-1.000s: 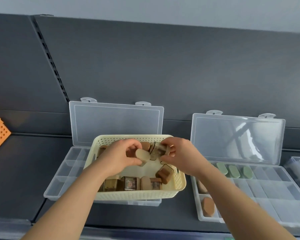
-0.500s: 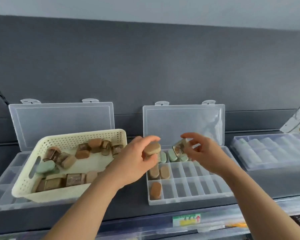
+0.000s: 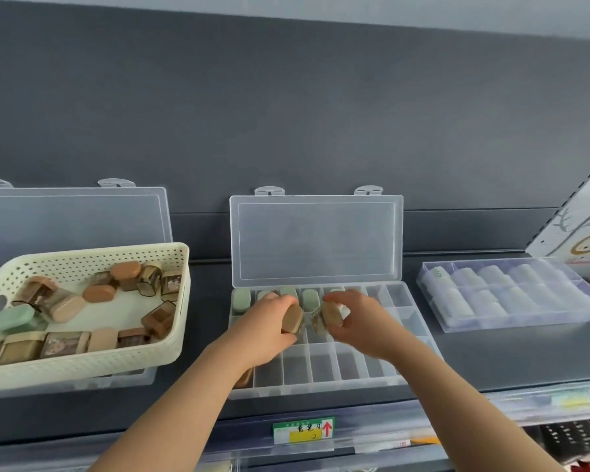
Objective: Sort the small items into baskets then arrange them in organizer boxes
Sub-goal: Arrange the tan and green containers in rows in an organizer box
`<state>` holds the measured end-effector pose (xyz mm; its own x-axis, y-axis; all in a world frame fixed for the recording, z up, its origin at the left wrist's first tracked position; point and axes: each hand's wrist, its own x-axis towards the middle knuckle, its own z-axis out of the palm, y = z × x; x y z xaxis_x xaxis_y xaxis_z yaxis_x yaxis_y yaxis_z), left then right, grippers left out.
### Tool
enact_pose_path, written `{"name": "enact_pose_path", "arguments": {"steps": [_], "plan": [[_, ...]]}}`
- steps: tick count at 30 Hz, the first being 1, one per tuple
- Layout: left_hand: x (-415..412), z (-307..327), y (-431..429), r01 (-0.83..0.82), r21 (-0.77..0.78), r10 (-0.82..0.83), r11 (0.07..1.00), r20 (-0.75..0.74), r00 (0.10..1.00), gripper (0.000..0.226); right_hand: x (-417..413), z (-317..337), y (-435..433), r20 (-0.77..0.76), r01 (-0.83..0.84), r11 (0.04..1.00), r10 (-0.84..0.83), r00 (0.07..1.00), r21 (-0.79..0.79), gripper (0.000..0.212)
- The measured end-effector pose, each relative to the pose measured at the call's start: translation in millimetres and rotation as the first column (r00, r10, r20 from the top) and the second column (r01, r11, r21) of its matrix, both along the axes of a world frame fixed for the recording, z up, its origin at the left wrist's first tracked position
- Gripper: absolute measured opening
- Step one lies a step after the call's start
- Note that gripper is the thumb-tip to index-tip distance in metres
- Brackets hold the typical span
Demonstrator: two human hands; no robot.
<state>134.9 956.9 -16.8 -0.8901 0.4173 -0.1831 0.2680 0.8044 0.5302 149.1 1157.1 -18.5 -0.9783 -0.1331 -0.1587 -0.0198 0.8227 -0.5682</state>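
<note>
A clear organizer box [image 3: 321, 373] lies open on the dark shelf in the middle, with green items [image 3: 310, 298] in its back row. My left hand [image 3: 264, 330] is shut on a beige oval item [image 3: 292, 319] low over the box's middle row. Just to its right, my right hand [image 3: 358, 321] grips a small clear-sided brown box [image 3: 328, 316] over the same row. A cream perforated basket [image 3: 92, 362] at the left holds several brown, beige and green items.
The basket rests on a second open organizer box [image 3: 72, 216] at the left. A closed clear box [image 3: 515, 296] of white rolls lies at the right. A shelf-edge price label [image 3: 303, 430] sits below, and a printed card [image 3: 579, 233] leans at far right.
The view swung right from the basket to the middle organizer. Both hands carried their items out of the basket and lowered them over the organizer's compartments.
</note>
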Motion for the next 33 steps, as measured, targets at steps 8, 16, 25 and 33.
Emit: {"name": "enact_pose_path", "arguments": {"steps": [8, 16, 25, 33], "plan": [[-5.9, -2.0, 6.1, -0.031, -0.083, 0.033, 0.996, 0.023, 0.999, 0.050, -7.6, -9.5, -7.5, 0.004, -0.080, 0.996, 0.080, 0.997, 0.035, 0.037], [-6.2, -3.3, 3.5, -0.004, -0.120, 0.006, 0.993, 0.011, 1.000, 0.046, -3.9, -13.2, -7.6, -0.032, -0.100, 0.991, 0.103, 0.994, 0.094, 0.044], [18.9, 53.5, -62.5, -0.091, -0.011, 0.084, 0.996, -0.291, 0.953, 0.034, -10.3, 38.9, -70.1, -0.272, -0.116, 0.992, 0.124, 0.954, 0.043, 0.036], [16.1, 75.7, -215.2, -0.351, -0.073, 0.303, 0.934, -0.361, 0.882, 0.032, -22.9, 74.0, -199.4, -0.261, -0.307, 0.952, 0.296, 0.919, 0.002, 0.040]]}}
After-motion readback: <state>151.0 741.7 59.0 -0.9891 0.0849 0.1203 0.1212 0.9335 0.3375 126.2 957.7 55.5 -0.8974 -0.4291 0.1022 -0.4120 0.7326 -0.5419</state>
